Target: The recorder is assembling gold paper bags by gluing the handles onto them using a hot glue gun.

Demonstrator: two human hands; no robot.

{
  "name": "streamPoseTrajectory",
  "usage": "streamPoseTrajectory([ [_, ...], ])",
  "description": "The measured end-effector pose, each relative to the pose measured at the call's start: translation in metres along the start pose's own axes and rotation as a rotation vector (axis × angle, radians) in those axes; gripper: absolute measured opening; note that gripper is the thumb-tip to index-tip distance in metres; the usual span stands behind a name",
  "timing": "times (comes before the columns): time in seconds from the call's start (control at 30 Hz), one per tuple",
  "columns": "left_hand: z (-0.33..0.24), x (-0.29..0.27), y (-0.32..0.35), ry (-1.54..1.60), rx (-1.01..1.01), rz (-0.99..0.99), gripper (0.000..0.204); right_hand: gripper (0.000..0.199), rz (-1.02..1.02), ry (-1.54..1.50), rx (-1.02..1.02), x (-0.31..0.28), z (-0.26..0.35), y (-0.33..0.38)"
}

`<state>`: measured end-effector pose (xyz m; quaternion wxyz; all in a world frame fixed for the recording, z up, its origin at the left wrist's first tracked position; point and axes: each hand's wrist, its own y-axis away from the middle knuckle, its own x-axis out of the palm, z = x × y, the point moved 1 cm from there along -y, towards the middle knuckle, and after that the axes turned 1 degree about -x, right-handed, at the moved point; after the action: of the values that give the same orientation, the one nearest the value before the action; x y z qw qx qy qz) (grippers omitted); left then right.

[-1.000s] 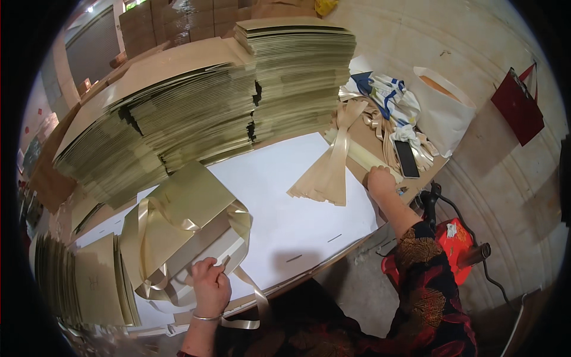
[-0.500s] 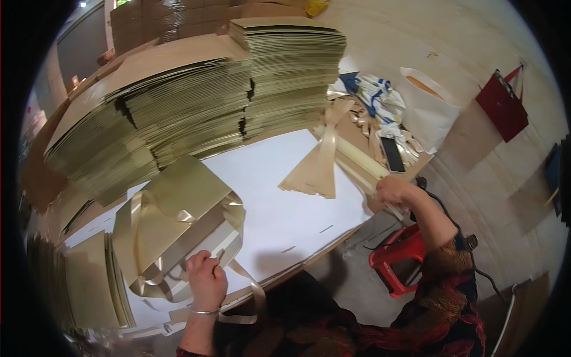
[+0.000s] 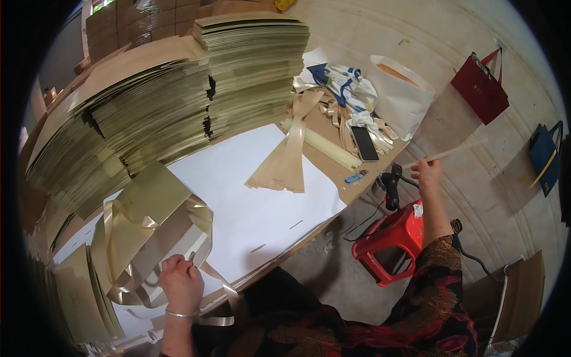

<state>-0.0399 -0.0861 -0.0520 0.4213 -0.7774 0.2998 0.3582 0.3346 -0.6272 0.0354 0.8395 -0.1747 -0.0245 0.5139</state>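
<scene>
A gold paper bag [image 3: 163, 199] with cream satin ribbons lies on its side at the left of the table, its pale inside facing me. My left hand [image 3: 180, 278] is closed at the bag's near opening, fingers curled over its edge. Out past the table's right end, my right hand [image 3: 427, 174] pinches a long, thin, pale glue stick [image 3: 457, 150], which points to the right. A pale yellow bundle of similar sticks [image 3: 330, 149] lies on the table. Below my right hand is a black glue gun [image 3: 391, 185] with a cable, by the table's edge.
Tall stacks of flat gold bags [image 3: 148, 113] line the table's far side. Cut ribbons [image 3: 282, 157] lie on white paper [image 3: 238, 208]. Blue snips [image 3: 355, 176], a phone [image 3: 364, 144] and a white bag [image 3: 399, 98] sit right. A red stool [image 3: 389, 244] stands below.
My right hand has moved right, away from the bundle and off the table, with a glue stick in it. The snips and glue gun now show. My left hand stays at the bag.
</scene>
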Motion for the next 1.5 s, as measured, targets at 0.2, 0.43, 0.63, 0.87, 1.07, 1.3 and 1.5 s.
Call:
streamPoseTrajectory([
  [0.2, -0.003, 0.0, -0.002, -0.007, -0.015, 0.019, 0.008, 0.026, 0.002, -0.025, -0.011, 0.011, -0.025, -0.005],
  [0.43, -0.005, 0.0, -0.005, 0.015, 0.014, -0.005, 0.008, 0.023, 0.07, 0.422, -0.182, 0.019, -0.017, -0.024],
  [0.63, 0.001, -0.005, 0.003, -0.005, -0.033, -0.02, 0.008, 0.023, 0.152, 0.549, 0.064, 0.048, -0.014, -0.019],
  [0.87, 0.005, -0.006, 0.005, -0.003, -0.017, 0.093, 0.011, 0.031, 0.6, 0.439, 0.016, 0.027, -0.063, -0.016],
  [1.07, 0.003, -0.006, 0.01, 0.011, -0.01, 0.048, 0.015, 0.028, 0.788, 0.41, 0.552, 0.013, -0.062, 0.029],
  [1.3, 0.005, -0.01, 0.009, 0.077, -0.199, 0.071, 0.014, 0.043, 0.426, 0.062, 0.466, 0.006, -0.019, 0.061],
  [1.5, 0.01, -0.006, 0.013, 0.113, -0.083, 0.018, 0.012, 0.066, 0.921, -0.332, 0.188, 0.053, 0.101, 0.203],
])
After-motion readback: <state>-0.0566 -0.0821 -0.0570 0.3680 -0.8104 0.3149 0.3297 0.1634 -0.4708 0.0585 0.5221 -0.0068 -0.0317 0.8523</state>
